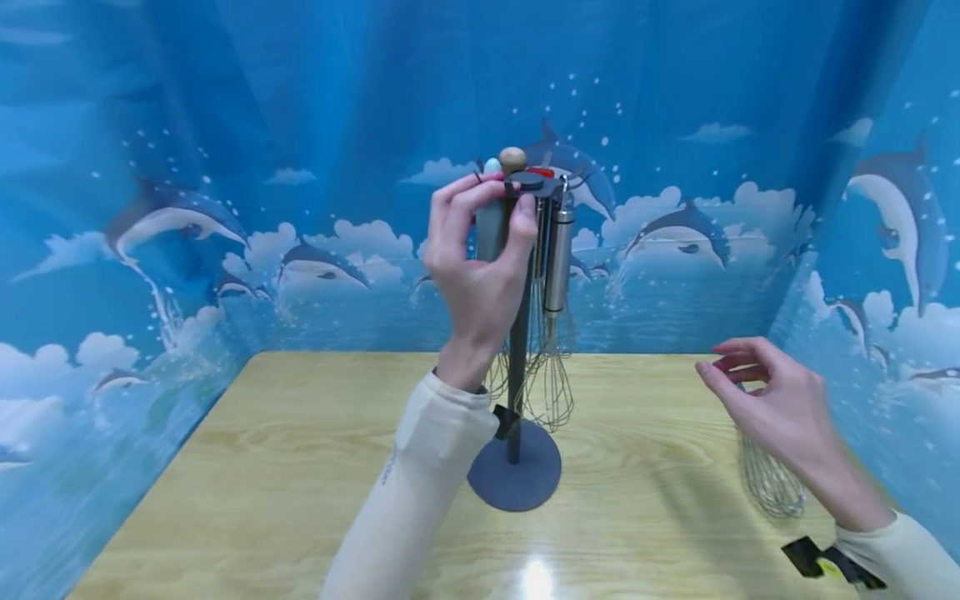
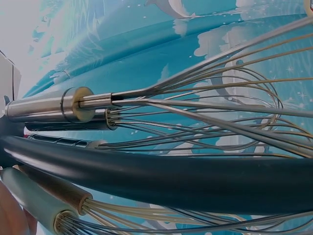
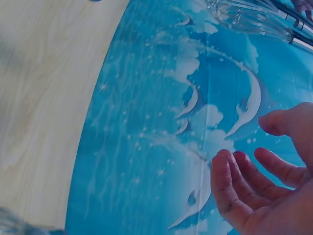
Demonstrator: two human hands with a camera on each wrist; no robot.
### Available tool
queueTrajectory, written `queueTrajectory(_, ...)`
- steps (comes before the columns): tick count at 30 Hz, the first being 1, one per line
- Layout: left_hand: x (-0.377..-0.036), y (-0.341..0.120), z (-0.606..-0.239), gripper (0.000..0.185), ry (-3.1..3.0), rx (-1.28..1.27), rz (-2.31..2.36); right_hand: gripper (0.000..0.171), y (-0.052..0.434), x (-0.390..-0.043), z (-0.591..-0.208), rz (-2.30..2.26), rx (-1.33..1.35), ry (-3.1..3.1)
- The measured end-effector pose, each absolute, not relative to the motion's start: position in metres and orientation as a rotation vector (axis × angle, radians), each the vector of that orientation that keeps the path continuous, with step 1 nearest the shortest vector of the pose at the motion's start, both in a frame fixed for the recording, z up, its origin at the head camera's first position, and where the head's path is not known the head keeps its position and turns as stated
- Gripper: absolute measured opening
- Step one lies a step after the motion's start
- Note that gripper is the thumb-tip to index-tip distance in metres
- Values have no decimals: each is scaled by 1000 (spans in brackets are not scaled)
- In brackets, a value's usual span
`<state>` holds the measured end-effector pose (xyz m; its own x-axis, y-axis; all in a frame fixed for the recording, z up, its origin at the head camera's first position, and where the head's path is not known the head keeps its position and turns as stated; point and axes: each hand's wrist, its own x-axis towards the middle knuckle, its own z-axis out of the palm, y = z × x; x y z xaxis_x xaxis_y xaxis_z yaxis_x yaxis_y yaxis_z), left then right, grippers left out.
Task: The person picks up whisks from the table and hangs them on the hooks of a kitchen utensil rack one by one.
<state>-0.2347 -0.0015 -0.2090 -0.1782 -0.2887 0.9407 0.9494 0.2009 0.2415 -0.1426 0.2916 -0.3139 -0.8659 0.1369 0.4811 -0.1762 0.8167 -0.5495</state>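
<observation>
Left fingers: curled round the pale handle point(image 1: 491, 229) of a utensil hanging near the top of the rack point(image 1: 517, 333), thumb on the near side.
Left hand point(image 1: 480, 258): raised, wrist bent back, forearm rising steeply from the lower edge.
Rack: a dark post on a round base, standing mid-table point(image 1: 300, 500); a steel-handled whisk point(image 1: 557, 275) hung beside the grip.
Right fingers: loosely spread and slightly bent, holding nothing.
Right hand point(image 1: 772, 408): hovered palm-inward over the table's right side.
Loose whisk point(image 1: 768, 479): below the right hand, blurred; probably lying on the table.
</observation>
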Motion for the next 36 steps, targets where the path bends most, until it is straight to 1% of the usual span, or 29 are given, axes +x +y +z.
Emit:
queueTrajectory(9, -232, -1, -208, 22, -1280, -730, -1308, 47, 329, -146, -334, 726, -107, -2738)
queueTrajectory(16, -232, 0, -208, 22, -1269, -739, -1315, 54, 359, -151, -345, 587, -104, -2999)
queueTrajectory(27, -232, 2, -205, 21, -1259, -743, -1317, 74, 379, -157, -359, 517, -174, -3236)
queueTrajectory(31, -232, 1, -205, 21, -1257, -742, -1316, 73, 385, -163, -362, 517, -130, -3233)
queueTrajectory(36, -232, 0, -206, 21, -1251, -738, -1320, 68, 395, -181, -361, 496, -57, -3243)
